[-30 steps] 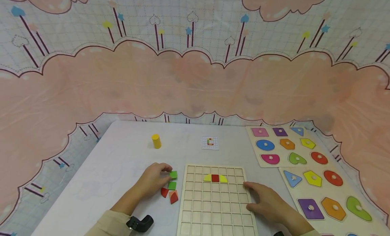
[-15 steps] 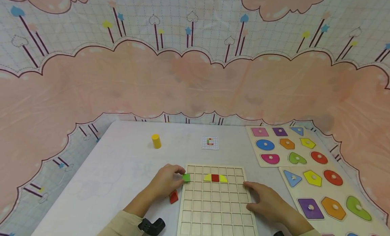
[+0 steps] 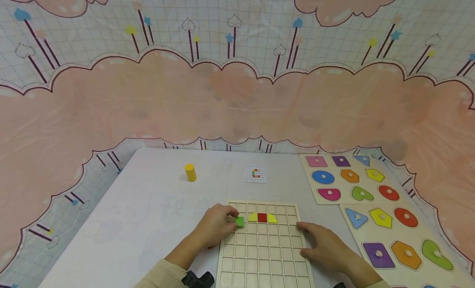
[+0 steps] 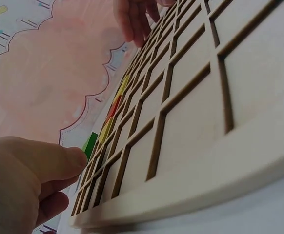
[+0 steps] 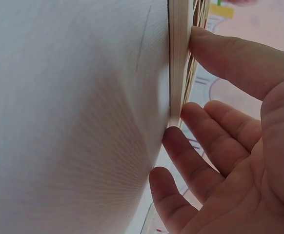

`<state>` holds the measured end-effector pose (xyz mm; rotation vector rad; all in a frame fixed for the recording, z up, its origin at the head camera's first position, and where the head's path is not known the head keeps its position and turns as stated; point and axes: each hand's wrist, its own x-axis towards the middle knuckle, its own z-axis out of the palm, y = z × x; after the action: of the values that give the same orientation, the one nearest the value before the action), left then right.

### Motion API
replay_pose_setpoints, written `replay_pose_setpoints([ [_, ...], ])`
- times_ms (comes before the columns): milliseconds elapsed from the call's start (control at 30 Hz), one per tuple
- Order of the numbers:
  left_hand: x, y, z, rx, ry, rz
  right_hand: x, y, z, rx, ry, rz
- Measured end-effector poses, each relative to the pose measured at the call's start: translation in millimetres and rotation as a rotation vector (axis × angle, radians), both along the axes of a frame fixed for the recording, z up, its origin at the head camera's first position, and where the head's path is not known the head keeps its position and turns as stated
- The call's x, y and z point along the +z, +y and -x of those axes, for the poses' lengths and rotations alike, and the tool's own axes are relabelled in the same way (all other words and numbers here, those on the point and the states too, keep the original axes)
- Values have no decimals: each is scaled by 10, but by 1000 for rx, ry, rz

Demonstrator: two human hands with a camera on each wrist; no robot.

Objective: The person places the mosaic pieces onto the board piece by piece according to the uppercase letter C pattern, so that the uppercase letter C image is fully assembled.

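A wooden grid board [image 3: 265,255] lies on the white table in front of me. In its second row sit a yellow piece [image 3: 253,217], a red square [image 3: 262,217] and another yellow piece [image 3: 272,218]. My left hand [image 3: 219,227] pinches a green square tile [image 3: 239,221] over the board, just left of the first yellow piece; the tile [image 4: 90,143] also shows in the left wrist view beside my thumb [image 4: 44,161]. My right hand [image 3: 326,244] rests with straight fingers against the board's right edge [image 5: 180,63].
A red piece [image 3: 210,247] peeks out under my left wrist. A yellow cylinder [image 3: 190,172] and a small pattern card [image 3: 256,174] stand farther back. Two shape-puzzle boards [image 3: 349,178] [image 3: 400,242] lie at the right. A patterned cloth wall rises behind the table.
My left hand has carried the green tile rightward from the loose pieces beside the board onto the grid, next to the yellow piece. The right hand has stayed put.
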<state>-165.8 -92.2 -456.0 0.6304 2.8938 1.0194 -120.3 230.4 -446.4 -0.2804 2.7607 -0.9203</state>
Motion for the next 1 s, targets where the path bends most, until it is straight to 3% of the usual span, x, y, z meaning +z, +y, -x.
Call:
replay_pose_setpoints([
  [367, -56, 89, -25, -56, 13, -28, -10, 4, -11, 2, 11, 0],
  [1000, -102, 238, -37, -62, 26, -6, -7, 7, -5, 3, -1, 6],
])
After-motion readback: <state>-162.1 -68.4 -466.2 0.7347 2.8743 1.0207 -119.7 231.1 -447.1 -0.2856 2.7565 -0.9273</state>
